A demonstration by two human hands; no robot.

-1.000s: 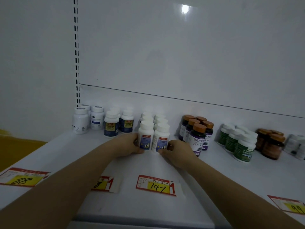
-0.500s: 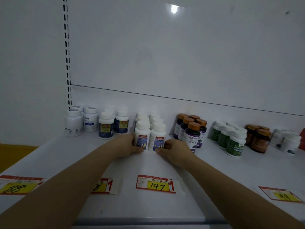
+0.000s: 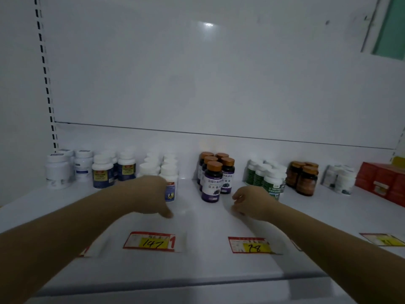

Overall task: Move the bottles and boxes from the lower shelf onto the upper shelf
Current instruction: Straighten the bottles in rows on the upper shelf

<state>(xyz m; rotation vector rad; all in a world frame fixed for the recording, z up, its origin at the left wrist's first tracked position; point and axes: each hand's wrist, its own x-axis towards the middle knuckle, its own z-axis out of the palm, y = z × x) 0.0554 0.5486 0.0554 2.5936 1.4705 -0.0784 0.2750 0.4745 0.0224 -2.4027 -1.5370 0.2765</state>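
Groups of bottles stand in rows at the back of a white shelf (image 3: 197, 266). My left hand (image 3: 151, 196) hovers in front of the white-capped bottles with blue labels (image 3: 169, 172) and covers the front left one; its thumb hangs down, clear of the bottles, and its fingers are hidden. My right hand (image 3: 252, 202) is loosely curled and holds nothing, between the purple bottles with orange caps (image 3: 211, 185) and the green-labelled bottles (image 3: 272, 183).
Further left stand dark-blue bottles with yellow labels (image 3: 103, 174) and white jars (image 3: 58, 170). To the right are brown jars (image 3: 306, 181), small white bottles (image 3: 344, 178) and red boxes (image 3: 381, 181). Price tags 147 (image 3: 151, 242) and 78 (image 3: 252, 245) lie on the shelf front.
Both hands were pressed against the two front white bottles. My right hand has left them and moved right; my left hand has loosened. The view has turned to the right.
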